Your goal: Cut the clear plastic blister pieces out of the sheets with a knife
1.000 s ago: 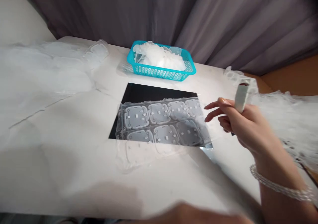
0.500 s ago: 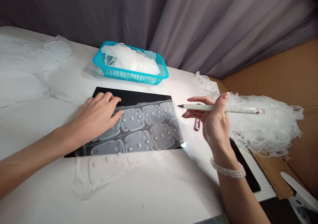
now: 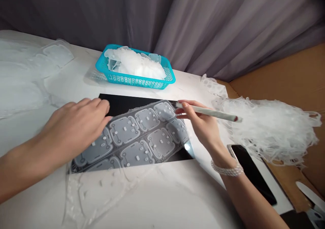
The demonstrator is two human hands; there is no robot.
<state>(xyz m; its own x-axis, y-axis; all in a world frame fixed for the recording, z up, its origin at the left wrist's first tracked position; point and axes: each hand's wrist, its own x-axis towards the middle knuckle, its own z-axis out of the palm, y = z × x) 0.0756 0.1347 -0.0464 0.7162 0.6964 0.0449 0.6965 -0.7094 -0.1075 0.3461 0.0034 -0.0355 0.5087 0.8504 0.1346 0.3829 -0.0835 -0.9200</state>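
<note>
A clear, flexible sheet (image 3: 125,129) with rows of rounded, frosted panels lies slanted across a black board (image 3: 122,104), its near part overhanging onto the white table. At the sheet's upper left edge is my left hand (image 3: 76,124), fingers curled and thumb against the edge; the fingertips are partly hidden. My right hand (image 3: 203,122) grips a slim white pen-like tool (image 3: 215,113) between thumb and fingers, close to the sheet's upper right corner. The tool's tip points left and is blurred, so its kind is unclear.
A blue basket (image 3: 138,82) full of frosted pieces stands behind the board. Stringy clear scraps (image 3: 274,129) heap up at right, near a black phone-like slab (image 3: 254,173). More clear sheets (image 3: 21,73) lie at left. A grey curtain (image 3: 142,16) hangs behind.
The sheet has turned, its right end rising toward the back and its left end coming nearer. My left hand has moved left and curled. My right hand has brought the tool left to the sheet's corner.
</note>
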